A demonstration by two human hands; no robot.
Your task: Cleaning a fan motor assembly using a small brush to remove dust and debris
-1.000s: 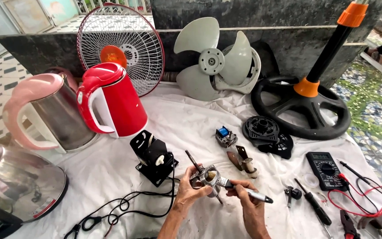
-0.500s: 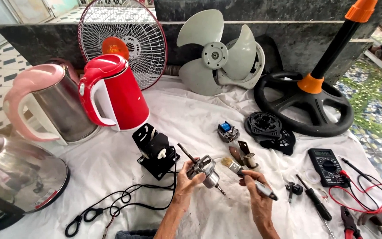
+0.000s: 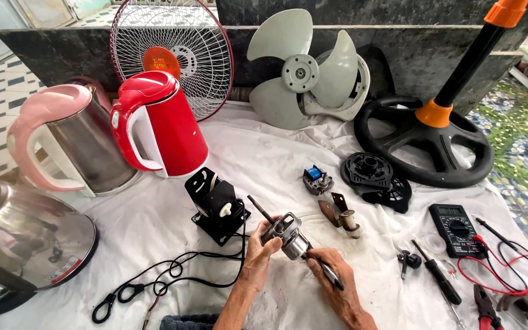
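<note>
My left hand [image 3: 258, 256] grips a small metal fan motor rotor [image 3: 285, 233] with a thin shaft sticking out up and to the left. My right hand [image 3: 332, 282] holds a dark pen-like tool [image 3: 330, 274] whose tip meets the lower end of the rotor. Both hands work low over the white cloth [image 3: 264, 159]. Just left of them stands a black fan switch housing [image 3: 216, 205] with a black power cord [image 3: 154, 281] trailing toward me.
A red kettle [image 3: 160, 125], a pink kettle [image 3: 68, 143] and a steel pot [image 3: 22, 244] stand at the left. Behind are a fan grille [image 3: 175, 49], a grey fan blade [image 3: 304, 70] and a black fan base with an orange-collared pole [image 3: 435, 134]. A multimeter [image 3: 456, 229], a screwdriver [image 3: 438, 280] and pliers [image 3: 484, 305] lie at the right.
The view has shifted down and closer. My hands have drawn together: the tool in my right hand has come in from the right and now meets the rotor's lower end.
</note>
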